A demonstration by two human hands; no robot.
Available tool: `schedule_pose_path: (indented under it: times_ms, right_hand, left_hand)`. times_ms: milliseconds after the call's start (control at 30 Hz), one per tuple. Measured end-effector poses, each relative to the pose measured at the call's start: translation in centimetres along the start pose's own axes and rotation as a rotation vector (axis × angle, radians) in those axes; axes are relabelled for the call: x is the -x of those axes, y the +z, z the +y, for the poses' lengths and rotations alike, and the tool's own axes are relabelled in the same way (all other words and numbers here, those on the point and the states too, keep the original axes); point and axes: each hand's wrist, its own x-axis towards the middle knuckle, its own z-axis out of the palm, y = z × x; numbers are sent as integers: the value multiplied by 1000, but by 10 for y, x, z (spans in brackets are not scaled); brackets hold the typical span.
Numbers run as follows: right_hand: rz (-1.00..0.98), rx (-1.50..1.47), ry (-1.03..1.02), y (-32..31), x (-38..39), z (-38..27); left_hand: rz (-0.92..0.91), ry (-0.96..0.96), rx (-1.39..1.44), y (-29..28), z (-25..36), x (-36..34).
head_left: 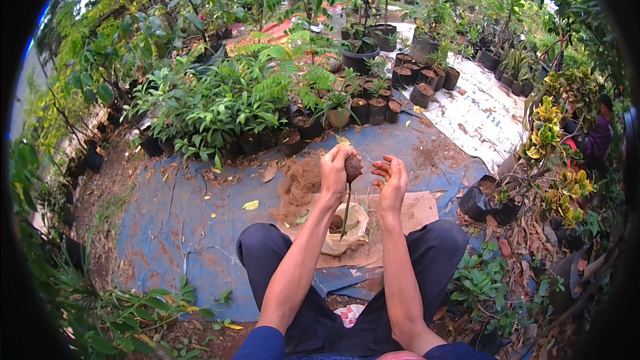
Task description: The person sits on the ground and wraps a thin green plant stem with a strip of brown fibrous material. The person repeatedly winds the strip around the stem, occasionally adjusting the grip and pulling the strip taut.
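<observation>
My left hand is closed round a brown, rounded root ball, which looks like packed soil or fibre. A thin dark stem hangs below the ball, down toward a pale open bag. Inside the bag lies some brown material, partly hidden by my left forearm. To the right of the ball, apart from it, my right hand is raised with its fingers loosely bent and spread, holding nothing. A heap of brown fibre lies left of my hands.
A flat brown sheet lies under the bag, over a blue tarp. Leafy potted plants and several small soil-filled pots line the far side. A white sheet spreads at right. Another person is at the right edge.
</observation>
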Motion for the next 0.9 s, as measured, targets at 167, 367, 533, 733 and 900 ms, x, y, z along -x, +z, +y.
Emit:
schedule_pose_path:
  times_ms: [167,367,533,733,900]
  right_hand:
    - [10,9,7,1,0,0]
    - [-10,17,20,1,1,1]
    - [-25,21,18,2,0,3]
    - [-56,50,42,4,2,2]
    - [-52,179,-45,5,2,6]
  left_hand:
    - [-57,-2,133,1,6,1]
    - [-7,87,-104,2,-3,-1]
    - [-25,-35,86,0,2,0]
    - [-21,218,-203,9,1,3]
    - [-82,307,-224,8,4,2]
